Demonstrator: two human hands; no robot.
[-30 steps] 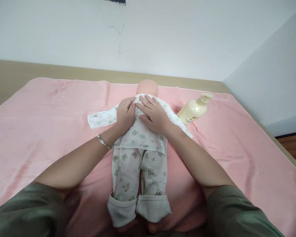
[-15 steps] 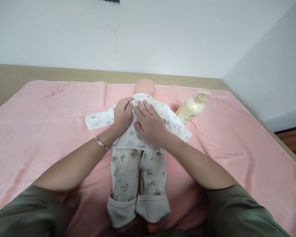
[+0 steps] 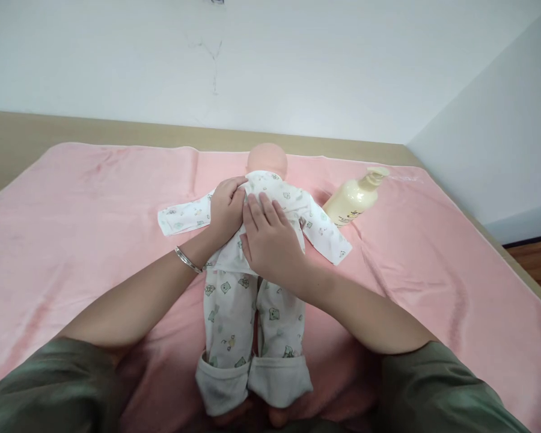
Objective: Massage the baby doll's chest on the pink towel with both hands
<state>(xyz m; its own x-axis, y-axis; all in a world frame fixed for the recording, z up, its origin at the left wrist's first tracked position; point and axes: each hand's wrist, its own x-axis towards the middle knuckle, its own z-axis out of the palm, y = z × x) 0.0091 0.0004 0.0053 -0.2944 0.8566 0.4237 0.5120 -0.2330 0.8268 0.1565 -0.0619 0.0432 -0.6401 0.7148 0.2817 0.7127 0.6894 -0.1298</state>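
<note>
A baby doll (image 3: 267, 159) lies face down on a pink blanket (image 3: 94, 240), its head toward the wall. It wears a white printed top (image 3: 228, 255) and matching trousers (image 3: 232, 313) with turned-up cuffs. My left hand (image 3: 228, 210) rests on the left side of the doll's upper back, fingers pointing up and inward. My right hand (image 3: 275, 240) lies flat on the middle of the back with its fingers spread and thumb out to the left. Neither hand holds anything. The doll's arms stretch out to both sides in their sleeves.
A pale yellow pump bottle (image 3: 354, 197) leans or lies on the blanket beside the doll's right-hand sleeve. The wooden surface (image 3: 162, 133) shows along the blanket's far edge. Behind it rises a white wall (image 3: 117, 60), with another wall at the right.
My right hand has shifted slightly down and left on the doll's back. My left hand stays in nearly the same place. The whole view has moved a little.
</note>
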